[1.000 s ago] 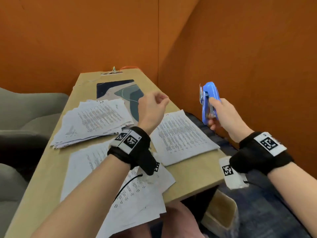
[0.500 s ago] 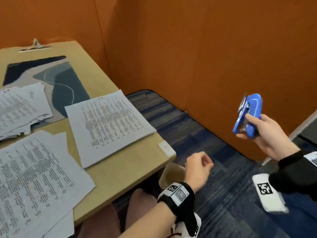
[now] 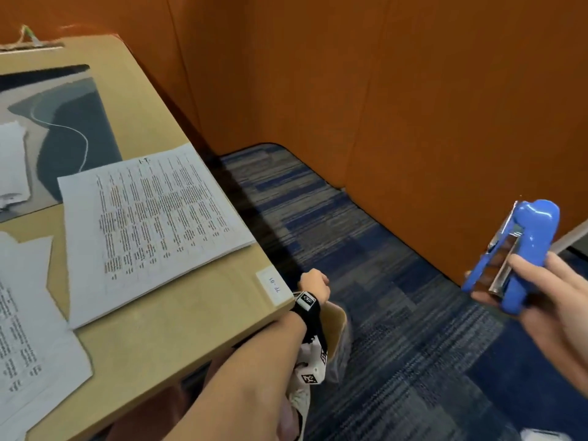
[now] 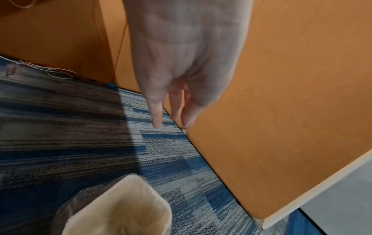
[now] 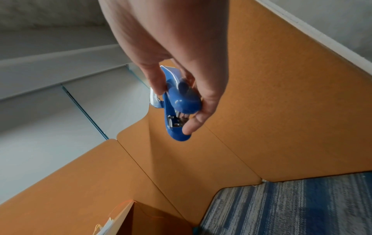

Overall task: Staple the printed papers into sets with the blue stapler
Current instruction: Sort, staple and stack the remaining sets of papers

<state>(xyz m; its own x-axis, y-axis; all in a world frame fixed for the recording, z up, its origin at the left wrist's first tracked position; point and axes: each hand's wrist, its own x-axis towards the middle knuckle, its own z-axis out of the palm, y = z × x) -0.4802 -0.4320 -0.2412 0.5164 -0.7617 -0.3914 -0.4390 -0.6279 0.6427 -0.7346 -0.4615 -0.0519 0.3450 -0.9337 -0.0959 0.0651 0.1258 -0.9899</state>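
Note:
My right hand (image 3: 502, 281) grips the blue stapler (image 3: 521, 249) in the air to the right of the table, over the carpet. The stapler hangs apart and its metal magazine shows; the right wrist view has the stapler (image 5: 181, 101) between the thumb and fingers of my right hand (image 5: 175, 109). My left hand (image 3: 313, 283) is lowered just past the table's right front corner. In the left wrist view my left hand (image 4: 172, 125) points down with fingers fairly straight and nothing visible between them. A stack of printed papers (image 3: 152, 230) lies near the table's right edge.
More loose printed sheets (image 3: 28, 345) lie at the front left of the wooden table (image 3: 191, 323), on which a dark desk mat (image 3: 73, 128) also lies. A lined bin (image 4: 120, 209) stands on the blue carpet below my left hand. Orange partition walls (image 3: 413, 106) close off the back and right.
The view has swung right. My left hand dropped from above the papers to below the table's corner, over the bin. My right hand kept hold of the stapler.

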